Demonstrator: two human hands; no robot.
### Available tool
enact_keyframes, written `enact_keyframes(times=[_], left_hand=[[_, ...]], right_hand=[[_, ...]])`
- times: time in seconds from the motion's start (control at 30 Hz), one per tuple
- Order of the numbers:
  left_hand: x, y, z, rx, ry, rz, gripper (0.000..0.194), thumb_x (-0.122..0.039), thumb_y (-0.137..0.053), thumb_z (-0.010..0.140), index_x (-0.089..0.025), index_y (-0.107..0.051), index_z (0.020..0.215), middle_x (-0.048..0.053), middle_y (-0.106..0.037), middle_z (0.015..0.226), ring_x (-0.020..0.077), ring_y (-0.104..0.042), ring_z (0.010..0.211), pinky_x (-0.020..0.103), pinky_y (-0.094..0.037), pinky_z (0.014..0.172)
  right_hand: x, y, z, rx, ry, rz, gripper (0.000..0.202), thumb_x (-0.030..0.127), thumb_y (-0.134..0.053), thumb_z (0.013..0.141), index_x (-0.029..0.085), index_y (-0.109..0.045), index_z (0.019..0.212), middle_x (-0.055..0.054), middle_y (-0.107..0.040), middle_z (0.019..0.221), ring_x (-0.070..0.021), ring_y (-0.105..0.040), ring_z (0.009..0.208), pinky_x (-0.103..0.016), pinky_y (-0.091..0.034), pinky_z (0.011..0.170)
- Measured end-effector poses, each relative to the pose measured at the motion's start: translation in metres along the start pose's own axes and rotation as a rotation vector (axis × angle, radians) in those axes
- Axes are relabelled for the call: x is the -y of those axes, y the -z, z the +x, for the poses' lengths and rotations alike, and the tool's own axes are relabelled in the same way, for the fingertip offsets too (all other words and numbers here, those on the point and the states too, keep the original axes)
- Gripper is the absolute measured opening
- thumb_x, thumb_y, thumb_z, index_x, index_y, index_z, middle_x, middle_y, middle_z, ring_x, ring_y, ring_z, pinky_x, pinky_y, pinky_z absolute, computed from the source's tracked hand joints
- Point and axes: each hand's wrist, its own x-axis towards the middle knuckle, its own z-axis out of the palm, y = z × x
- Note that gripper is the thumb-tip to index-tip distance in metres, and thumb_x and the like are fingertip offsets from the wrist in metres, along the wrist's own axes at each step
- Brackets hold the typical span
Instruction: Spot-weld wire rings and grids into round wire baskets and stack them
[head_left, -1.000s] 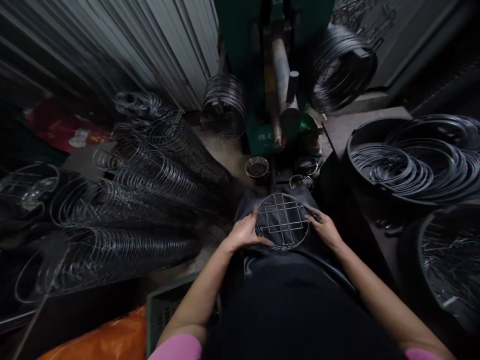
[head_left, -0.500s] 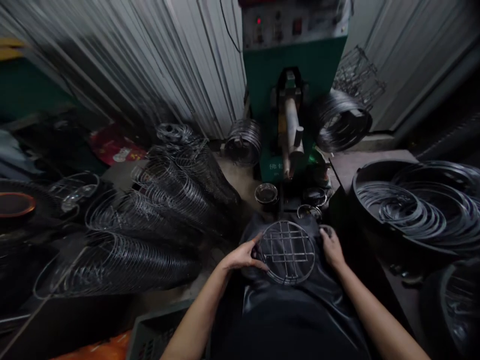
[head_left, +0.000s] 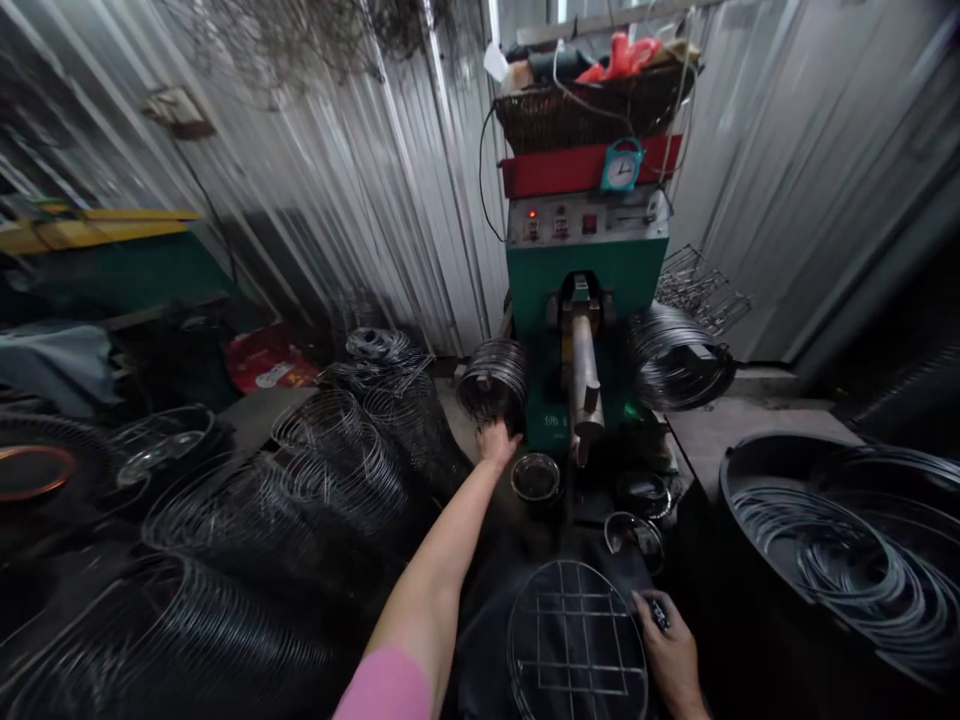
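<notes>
My left hand (head_left: pixel 498 441) reaches forward to the bundle of wire rings (head_left: pixel 493 375) hanging left of the green machine. Its thumb is spread out to the side, and its fingertips are lost against the dark lower edge of the rings. On my lap lies a round wire rack (head_left: pixel 576 640), a ring with a grid of crossed wires inside. My right hand (head_left: pixel 670 640) is beside the rack's right rim, its fingers curled around a small dark object (head_left: pixel 659 613) with light marks, whose kind I cannot make out.
Ahead stands the green machine (head_left: pixel 536 270) with a thick metal arm (head_left: pixel 585 370) pointing toward me. Another wire coil (head_left: pixel 679 360) hangs at its right. Stacks of wire rings (head_left: pixel 337 450) fill the left. A black tub (head_left: pixel 731 500) of rings stands right. Small round dishes (head_left: pixel 535 478) sit below the arm.
My left hand has let go of the rack and moved forward to the hanging rings. The rack now lies on my lap, my right hand still close by. The view has tilted up.
</notes>
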Motion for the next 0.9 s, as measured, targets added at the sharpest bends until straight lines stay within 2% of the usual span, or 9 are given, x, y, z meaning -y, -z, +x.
enact_keyframes(times=[0.1, 0.23, 0.4, 0.53, 0.6, 0.67, 0.73, 0.8, 0.9], left_hand=[[0.006, -0.006, -0.003, -0.001, -0.016, 0.019, 0.048, -0.028, -0.047, 0.084, -0.011, -0.042, 0.128, 0.016, -0.062, 0.104, 0.0264, -0.055, 0.101, 0.040, -0.037, 0.088], [0.018, -0.007, -0.022, -0.010, -0.106, 0.038, 0.046, -0.028, -0.040, 0.087, -0.013, -0.039, 0.131, 0.013, -0.064, 0.099, 0.0222, -0.058, 0.094, 0.035, -0.038, 0.085], [0.026, 0.005, -0.036, -0.091, -0.171, -0.098, 0.045, -0.028, -0.042, 0.087, -0.010, -0.043, 0.128, 0.013, -0.065, 0.094, 0.0223, -0.059, 0.091, 0.034, -0.038, 0.085], [0.035, 0.049, -0.032, -0.328, -0.027, -0.510, 0.037, -0.028, -0.046, 0.085, -0.011, -0.053, 0.117, 0.011, -0.065, 0.085, 0.0204, -0.060, 0.083, 0.032, -0.040, 0.080], [0.042, 0.078, -0.034, -0.482, 0.143, -0.866, 0.028, -0.031, -0.047, 0.085, -0.014, -0.059, 0.104, 0.006, -0.063, 0.077, 0.0155, -0.058, 0.073, 0.027, -0.042, 0.073], [0.047, 0.103, -0.047, -0.533, 0.297, -1.287, 0.027, -0.037, -0.046, 0.085, -0.015, -0.060, 0.095, -0.002, -0.053, 0.058, 0.0093, -0.050, 0.052, 0.022, -0.041, 0.060], [0.045, 0.117, -0.073, -0.440, 0.361, -1.669, 0.028, -0.040, -0.048, 0.084, -0.016, -0.059, 0.093, -0.007, -0.046, 0.052, 0.0059, -0.041, 0.043, 0.020, -0.039, 0.053], [0.037, 0.123, -0.111, -0.171, 0.422, -1.896, 0.025, -0.038, -0.052, 0.082, -0.016, -0.059, 0.092, -0.006, -0.047, 0.055, 0.0052, -0.044, 0.046, 0.021, -0.043, 0.055], [0.015, 0.118, -0.171, 0.243, 0.620, -2.020, 0.022, -0.032, -0.049, 0.085, -0.014, -0.061, 0.092, -0.004, -0.050, 0.060, 0.0054, -0.047, 0.049, 0.024, -0.048, 0.059]], right_hand=[[-0.005, 0.001, 0.004, -0.019, -0.003, 0.015, 0.045, 0.062, -0.054, 0.065, 0.017, -0.059, 0.069, -0.003, -0.062, 0.061, -0.0180, -0.059, 0.058, -0.023, -0.046, 0.054], [-0.010, -0.001, 0.008, -0.012, 0.001, 0.011, 0.045, 0.061, -0.054, 0.064, 0.018, -0.059, 0.070, -0.003, -0.062, 0.062, -0.0182, -0.059, 0.059, -0.023, -0.047, 0.055], [-0.013, -0.005, 0.008, -0.009, 0.018, -0.004, 0.045, 0.063, -0.054, 0.063, 0.018, -0.059, 0.069, -0.003, -0.062, 0.061, -0.0184, -0.059, 0.057, -0.023, -0.046, 0.053], [-0.009, -0.005, 0.009, -0.006, 0.037, 0.011, 0.044, 0.061, -0.055, 0.063, 0.018, -0.060, 0.069, -0.005, -0.063, 0.062, -0.0194, -0.059, 0.058, -0.025, -0.047, 0.054], [-0.003, -0.003, 0.009, 0.009, 0.033, 0.036, 0.044, 0.060, -0.056, 0.063, 0.017, -0.062, 0.069, -0.006, -0.065, 0.065, -0.0210, -0.061, 0.062, -0.027, -0.048, 0.057], [0.007, 0.000, 0.008, 0.022, 0.008, 0.089, 0.045, 0.060, -0.057, 0.062, 0.016, -0.064, 0.071, -0.008, -0.067, 0.070, -0.0234, -0.062, 0.069, -0.031, -0.049, 0.063], [0.022, 0.006, 0.006, -0.012, -0.045, 0.156, 0.047, 0.059, -0.059, 0.061, 0.014, -0.066, 0.076, -0.011, -0.069, 0.080, -0.0261, -0.063, 0.079, -0.036, -0.049, 0.074], [0.044, 0.014, 0.002, -0.044, -0.044, 0.214, 0.046, 0.055, -0.058, 0.066, 0.014, -0.067, 0.086, -0.012, -0.069, 0.090, -0.0258, -0.062, 0.088, -0.038, -0.047, 0.082], [0.088, 0.023, -0.009, 0.049, 0.017, 0.194, 0.043, 0.049, -0.059, 0.071, 0.016, -0.067, 0.097, -0.010, -0.069, 0.096, -0.0239, -0.062, 0.091, -0.037, -0.046, 0.084]])
